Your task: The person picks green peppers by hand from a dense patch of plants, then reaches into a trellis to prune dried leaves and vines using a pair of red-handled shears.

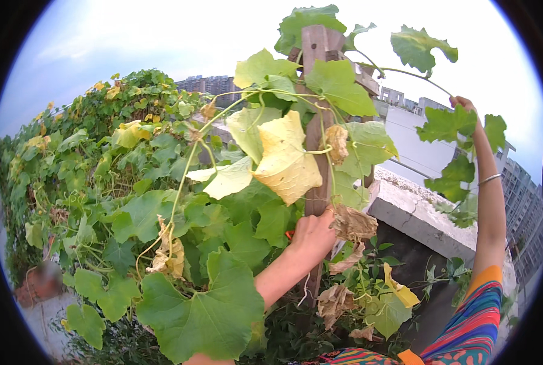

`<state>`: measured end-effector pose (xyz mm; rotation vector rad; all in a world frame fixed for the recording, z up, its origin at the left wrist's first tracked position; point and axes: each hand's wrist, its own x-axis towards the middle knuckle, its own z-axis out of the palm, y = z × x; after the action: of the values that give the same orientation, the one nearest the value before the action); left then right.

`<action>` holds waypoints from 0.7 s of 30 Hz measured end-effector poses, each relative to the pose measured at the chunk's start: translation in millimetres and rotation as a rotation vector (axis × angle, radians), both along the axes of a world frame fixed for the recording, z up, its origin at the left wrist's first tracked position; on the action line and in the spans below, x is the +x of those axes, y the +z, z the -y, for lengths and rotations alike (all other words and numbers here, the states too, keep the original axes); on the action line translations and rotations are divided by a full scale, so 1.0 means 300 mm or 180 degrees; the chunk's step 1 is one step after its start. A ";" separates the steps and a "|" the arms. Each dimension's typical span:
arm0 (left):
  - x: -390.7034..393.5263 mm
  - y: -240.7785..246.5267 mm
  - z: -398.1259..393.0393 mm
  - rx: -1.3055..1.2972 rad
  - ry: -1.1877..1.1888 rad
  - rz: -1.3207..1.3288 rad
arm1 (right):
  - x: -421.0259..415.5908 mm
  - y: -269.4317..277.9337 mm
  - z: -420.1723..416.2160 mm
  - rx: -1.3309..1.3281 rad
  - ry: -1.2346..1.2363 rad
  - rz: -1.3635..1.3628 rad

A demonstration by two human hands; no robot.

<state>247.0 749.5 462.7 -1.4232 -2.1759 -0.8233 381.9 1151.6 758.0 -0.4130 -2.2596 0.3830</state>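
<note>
Raised at the far right, my right hand [464, 105] grips a long green vine stem [417, 77]. Lobed green leaves [449, 125] hang from the vine beside that forearm. Lower down, my left hand [315, 230] is curled against an upright wooden post [316, 182], its fingers mostly turned from view, so what it holds is unclear. A withered brown leaf [353, 222] hangs at its fingertips. Just left of that hand shows a small orange-red object [289, 234], mostly hidden by leaves. Above the hand, a yellowed leaf [289, 157] droops in front of the post.
Dense vines [116, 159] spread across the left. A large green leaf [203, 305] covers part of my left forearm. A concrete ledge [426, 214] runs behind the post on the right. Dry leaves [335, 303] hang near the post's foot. Tall buildings [522, 205] stand beyond.
</note>
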 end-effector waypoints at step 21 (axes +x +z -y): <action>0.072 0.107 0.030 -0.0203 -0.0222 0.0149 | -0.182 -0.517 0.096 -0.0330 -0.0693 0.1122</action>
<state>268.7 740.6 494.7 -1.5333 -2.2168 -0.8261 327.5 1122.8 603.0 -0.8278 -2.5058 0.3351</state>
